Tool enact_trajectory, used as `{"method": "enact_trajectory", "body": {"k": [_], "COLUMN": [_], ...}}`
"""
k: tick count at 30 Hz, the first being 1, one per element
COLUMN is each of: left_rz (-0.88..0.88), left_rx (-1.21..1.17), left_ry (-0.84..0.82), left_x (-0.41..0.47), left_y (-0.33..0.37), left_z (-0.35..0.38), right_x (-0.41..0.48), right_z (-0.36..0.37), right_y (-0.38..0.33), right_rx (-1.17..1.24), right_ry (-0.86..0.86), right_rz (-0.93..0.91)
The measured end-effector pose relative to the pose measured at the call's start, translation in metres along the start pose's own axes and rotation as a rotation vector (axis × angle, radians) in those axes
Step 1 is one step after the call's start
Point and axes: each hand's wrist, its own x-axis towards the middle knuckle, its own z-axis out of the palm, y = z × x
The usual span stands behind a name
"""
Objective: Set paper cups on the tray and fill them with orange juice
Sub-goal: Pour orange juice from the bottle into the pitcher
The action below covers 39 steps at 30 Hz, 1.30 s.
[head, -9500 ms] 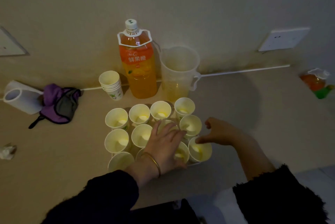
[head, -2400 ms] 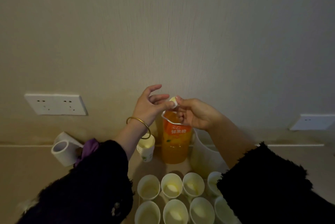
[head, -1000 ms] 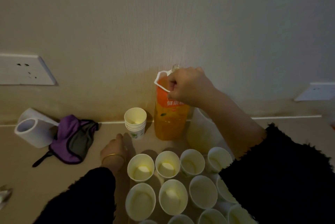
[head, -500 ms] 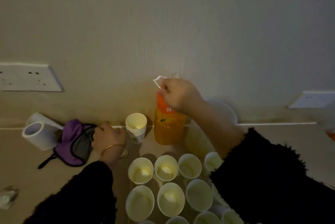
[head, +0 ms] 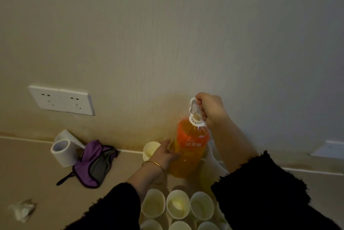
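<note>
scene: dim head view, looking down at a beige worktop (head: pixel 33 172) set against a wall.
bottle: a large bottle (head: pixel 189 147) of orange juice stands close to upright near the wall, its long axis vertical and the neck leaning a little to the right. the mouth looks uncapped. whether its base touches the worktop cannot be told.
right grip: the right grip (head: pixel 212 110) sits above the bottle, fingers curled through the white carry handle (head: pixel 193 105) at the neck.
left grip: the left grip (head: pixel 165 153) is cupped round the lower left side of the bottle, thumb up and fingers across the near face. a gold bangle (head: pixel 154 164) is on that wrist.
cups: open paper cups (head: pixel 177 204) stand in rows at the bottom edge, nearer the person than the bottle. some show a pale pool inside. the tray beneath them is hidden.
key relation: the cups lie toward the person and below the bottle's mouth, so the neck probably has to tip forward, the top grip guiding and the lower grip taking the weight. the left grip is nearer the cups.
risk: the bottle looks heavy and full, so a fast tilt could flood the light cups.
other things: a spare cup stack (head: pixel 150 150) just behind the left grip, a tape roll (head: pixel 62 152), a purple cloth (head: pixel 95 162), a crumpled scrap (head: pixel 22 210), a wall socket (head: pixel 61 100).
</note>
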Motion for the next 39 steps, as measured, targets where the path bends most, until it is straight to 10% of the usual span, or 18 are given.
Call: {"method": "enact_trajectory", "body": {"k": [30, 39], "left_rz": [0.567, 0.582], "left_rx": [-0.025, 0.115], "left_ry": [0.252, 0.215], "left_x": [-0.033, -0.037], "left_y": [0.035, 0.049], "left_z": [0.032, 0.021], "right_x": [-0.092, -0.103], "right_z": [-0.048, -0.046], "right_y": [-0.110, -0.089], "right_rx": [0.016, -0.313], "right_ry": [-0.070, 0.232], "right_rz": [-0.462, -0.674]}}
